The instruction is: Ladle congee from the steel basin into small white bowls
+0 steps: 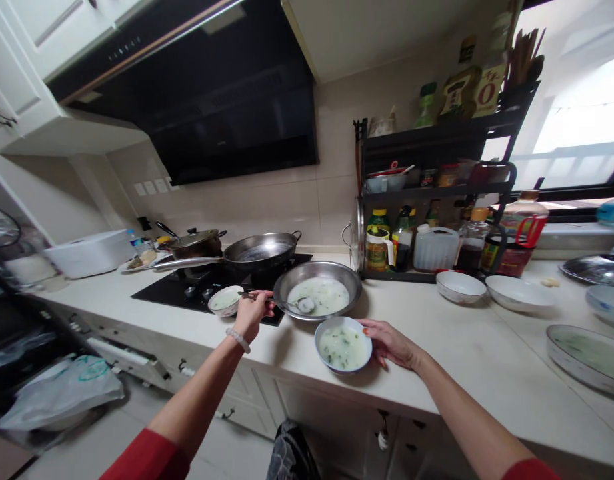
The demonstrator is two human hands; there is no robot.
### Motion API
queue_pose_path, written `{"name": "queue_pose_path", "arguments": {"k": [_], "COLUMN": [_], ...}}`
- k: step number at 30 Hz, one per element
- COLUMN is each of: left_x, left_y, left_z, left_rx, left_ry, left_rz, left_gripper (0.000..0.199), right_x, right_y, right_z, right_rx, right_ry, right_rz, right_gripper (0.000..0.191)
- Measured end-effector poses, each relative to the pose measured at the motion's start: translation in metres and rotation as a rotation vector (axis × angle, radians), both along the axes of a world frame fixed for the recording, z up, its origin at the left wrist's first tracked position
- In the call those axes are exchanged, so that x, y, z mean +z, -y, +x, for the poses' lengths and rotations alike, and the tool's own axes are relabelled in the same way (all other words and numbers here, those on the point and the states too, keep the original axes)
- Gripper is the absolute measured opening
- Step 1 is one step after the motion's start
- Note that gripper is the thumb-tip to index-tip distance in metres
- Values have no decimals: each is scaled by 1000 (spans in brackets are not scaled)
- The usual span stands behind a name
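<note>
My left hand (255, 312) is closed round the dark handle of a ladle, whose bowl (305, 305) rests in the pale soup at the near left of a steel basin (354, 287). My right hand (389, 343) grips the right rim of a white bowl (344, 343) of pale soup with green bits, at the counter's front edge just before the basin. Left of the basin, a small patterned bowl (225, 301) with pale liquid stands by the stove's front edge, partly behind my left hand.
A wok (261, 251) and a lidded pot (194, 245) stand on the black stove (171, 293). At right are two white bowls (461, 287) (519, 293), a soup dish (589, 353) and a metal lid (597, 268). A rack (437, 193) holds bottles.
</note>
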State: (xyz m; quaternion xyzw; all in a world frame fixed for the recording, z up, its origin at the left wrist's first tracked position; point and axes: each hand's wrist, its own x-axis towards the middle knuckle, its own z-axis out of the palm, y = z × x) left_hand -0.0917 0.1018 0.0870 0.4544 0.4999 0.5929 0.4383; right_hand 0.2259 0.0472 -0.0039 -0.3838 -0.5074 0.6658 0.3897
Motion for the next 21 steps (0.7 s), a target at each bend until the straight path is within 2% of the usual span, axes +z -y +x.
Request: {"name": "queue_pose_path", "arguments": {"k": [14,21], "left_x": [-1,-2], "left_y": [4,2], "left_z": [2,-1], "left_rx": [-12,-4], "left_ry": [33,52], "left_rz": [9,-48], "left_gripper": [14,12], "right_x": [-1,0], "right_y": [0,0], "right_z": [1,0], "right_rx": [-2,6], "right_ry": [2,-4], "right_rz": [0,2], "right_gripper": [58,57]}}
